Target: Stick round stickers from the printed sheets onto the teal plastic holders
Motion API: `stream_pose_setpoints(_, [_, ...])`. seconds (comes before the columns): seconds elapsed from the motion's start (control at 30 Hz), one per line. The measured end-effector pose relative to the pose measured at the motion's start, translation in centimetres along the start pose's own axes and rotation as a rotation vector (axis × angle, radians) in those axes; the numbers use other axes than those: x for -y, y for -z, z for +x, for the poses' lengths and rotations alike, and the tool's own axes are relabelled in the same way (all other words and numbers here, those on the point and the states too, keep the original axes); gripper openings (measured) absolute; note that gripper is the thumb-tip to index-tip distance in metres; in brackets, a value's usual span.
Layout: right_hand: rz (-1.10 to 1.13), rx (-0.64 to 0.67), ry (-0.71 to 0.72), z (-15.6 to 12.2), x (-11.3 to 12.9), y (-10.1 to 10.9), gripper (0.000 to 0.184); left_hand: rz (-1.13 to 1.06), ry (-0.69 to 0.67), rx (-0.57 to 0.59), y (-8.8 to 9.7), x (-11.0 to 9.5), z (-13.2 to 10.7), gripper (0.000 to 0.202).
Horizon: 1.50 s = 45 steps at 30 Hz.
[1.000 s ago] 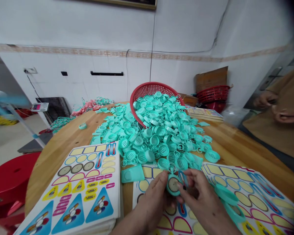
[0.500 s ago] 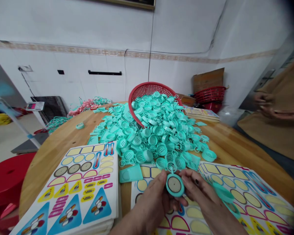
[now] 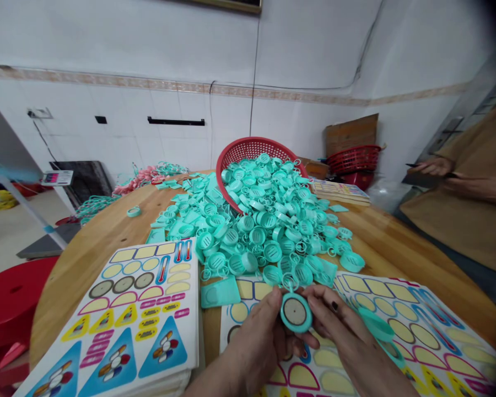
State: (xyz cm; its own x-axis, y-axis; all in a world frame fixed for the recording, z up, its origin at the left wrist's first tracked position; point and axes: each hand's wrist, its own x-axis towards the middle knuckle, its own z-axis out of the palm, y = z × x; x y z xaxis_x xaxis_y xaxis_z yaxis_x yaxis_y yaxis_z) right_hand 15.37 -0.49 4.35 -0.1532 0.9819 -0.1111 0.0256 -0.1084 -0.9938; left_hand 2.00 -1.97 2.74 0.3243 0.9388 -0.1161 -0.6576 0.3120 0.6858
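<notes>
The left hand [image 3: 252,353] and the right hand [image 3: 343,336] are working together low in the view, both closing on a round turquoise plastic disc [image 3: 295,312] with a beige centre. The disc is standing upright between them, and its small plastic ring loop [image 3: 289,282] is pointing toward the pile ahead. Beneath the hands, a glossy printed sticker sheet [image 3: 301,375] with yellow, red and blue shapes is lying on the round wooden desk [image 3: 397,237]. Just beside the right hand, two round turquoise plastic lids [image 3: 376,325] are resting on a second printed sticker sheet [image 3: 409,325]. To the left, a thick stack of printed sticker sheets [image 3: 124,309] is sitting on the desk, and a flat rectangular turquoise plastic piece [image 3: 220,292] is lying near its edge. Farther ahead, a large heap of turquoise plastic parts [image 3: 264,226] is spilling from a tilted red plastic basket [image 3: 248,149]. At the right, a co-worker's hands [image 3: 434,168] are holding a thin dark tool above a tan apron [image 3: 458,220]. Beyond, stacked red baskets [image 3: 353,160] are standing against a white tiled wall [image 3: 177,138].
</notes>
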Motion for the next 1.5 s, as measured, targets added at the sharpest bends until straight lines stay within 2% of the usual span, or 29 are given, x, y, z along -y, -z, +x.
stream_pose_setpoints(0.17, [0.018,-0.065,-0.053,-0.3,0.5,-0.3,0.039,-0.006,0.002,-0.007,0.0,0.2,0.1,0.048])
stream_pose_setpoints(0.4, [-0.027,0.015,-0.019,-0.6,1.6,-0.2,0.024,-0.027,-0.003,0.012,0.1,0.0,-0.1,0.045])
stream_pose_setpoints(0.7, [-0.049,0.033,0.042,-0.1,-0.1,0.1,0.03,-0.034,0.008,0.002,0.0,0.1,-0.1,0.042])
stream_pose_setpoints(0.93, [-0.027,0.169,0.035,0.5,-1.0,0.0,0.031,-0.036,0.017,-0.014,-0.1,0.0,-0.2,0.043])
stream_pose_setpoints(1.1, [-0.103,0.03,0.054,1.0,-2.7,-0.2,0.036,-0.061,0.027,-0.042,0.1,0.1,-0.2,0.042])
stream_pose_setpoints(1.2, [-0.116,0.03,0.118,1.1,-3.3,-0.3,0.036,-0.053,0.03,-0.054,0.2,0.2,-0.1,0.041])
stream_pose_setpoints(1.4, [-0.175,0.096,0.117,1.0,-2.6,-0.2,0.031,-0.027,0.039,-0.043,0.1,0.3,0.0,0.043])
stream_pose_setpoints(1.5, [-0.218,0.104,0.102,0.8,-2.0,-0.1,0.028,-0.008,0.002,-0.046,0.1,0.4,-0.1,0.041])
